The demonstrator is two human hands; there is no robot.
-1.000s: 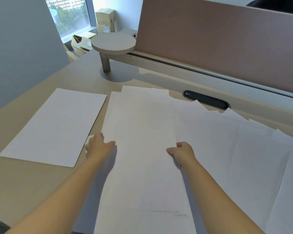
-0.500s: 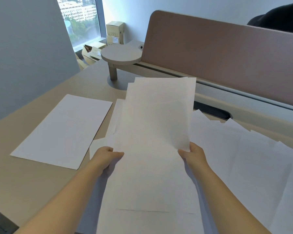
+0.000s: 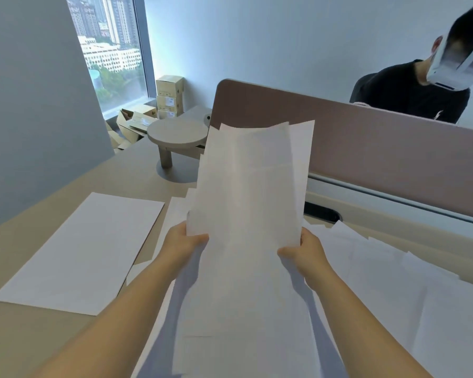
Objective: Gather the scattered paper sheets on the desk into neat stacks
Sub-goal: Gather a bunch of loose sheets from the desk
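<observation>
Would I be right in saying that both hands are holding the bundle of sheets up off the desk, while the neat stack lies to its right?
Not quite: the head view shows the neat stack lying to the left of the raised bundle of sheets, not its right. The rest holds: the left hand and right hand hold it up off the desk.

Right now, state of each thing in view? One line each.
left hand: grips lifted sheets, left edge
right hand: grips lifted sheets, right edge
lifted sheets: raised off desk, top edges uneven
neat stack: flat on desk, squared
scattered sheets: flat, overlapping, unstacked
</observation>
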